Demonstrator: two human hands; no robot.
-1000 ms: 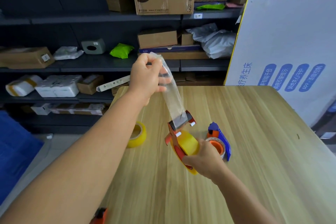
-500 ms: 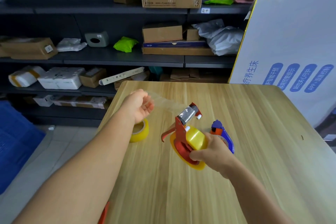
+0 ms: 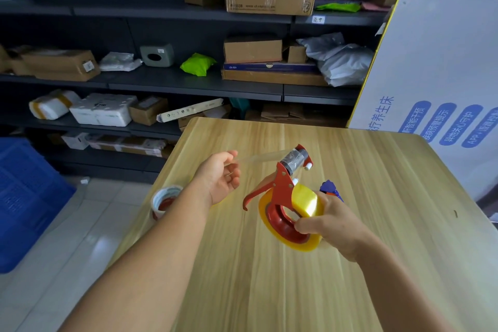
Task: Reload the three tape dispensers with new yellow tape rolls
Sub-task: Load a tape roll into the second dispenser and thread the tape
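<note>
**Red dispenser held up with tape pulled out**

The big wooden table [image 3: 350,264] fills most of the view. Behind its far edge stand dark shelves [image 3: 188,83] full of boxes. A white board [image 3: 436,67] leans near the far right corner.

The right hand [image 3: 332,224] holds the red tape dispenser [image 3: 280,197] up in the air, over the middle of the table. Its fingers curl around the yellow tape roll [image 3: 304,218] that sits on the dispenser.

The left hand [image 3: 219,176] is raised over the left side of the table, palm up, with its fingers loosely bent. A clear strip of tape [image 3: 258,158] runs from the top of the dispenser to this hand's fingertips. I cannot tell if the fingers pinch the strip or it only sticks to them.

A blue dispenser [image 3: 330,188] peeks out behind the right hand. Another tape roll [image 3: 164,201] sits at the left edge of the table, partly hidden by the left arm.
</note>
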